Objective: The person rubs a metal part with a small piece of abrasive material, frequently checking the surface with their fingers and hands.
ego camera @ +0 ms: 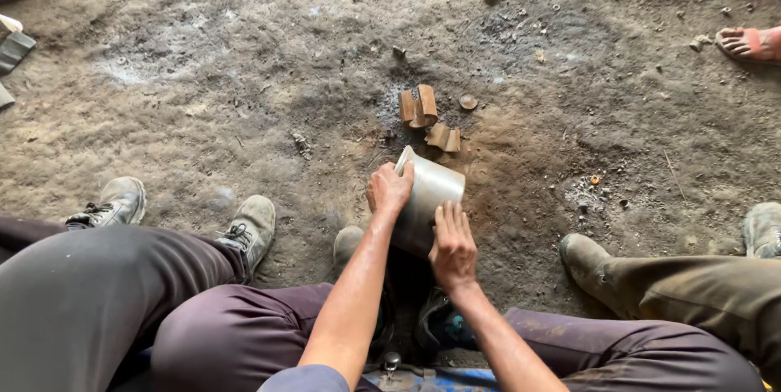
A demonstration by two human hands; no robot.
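Gripping a shiny metal cylinder (427, 201) near the centre of the frame, the person is tilting it over the dirt floor (203, 91). The left hand (389, 189) is curling its fingers over the upper rim, clamped on the edge, while the right hand (452, 247) is lying flat along the cylinder's side, fingers pressed together against the metal rather than wrapped round it. The cylinder is leaning with its open end pointing up and left, its lower end hidden between the person's knees and boots (350, 244).

Just above it, towards the upper middle of the frame, rusty curved metal pieces (419, 107) are lying on a scorched patch of ground, with a second smaller pair (444, 138) just beside the cylinder's rim and a small round disc (468, 102) near them.

The step in hand looks like positioning or turning the cylinder — steadying it before it is set down or worked on. Any further move would seem to need both hands holding firm, since the smooth wall could slip under a flat palm.

Other people's shoes are showing at the left (114, 203) and right (590, 258), and a bare foot (747, 42) at the upper right.
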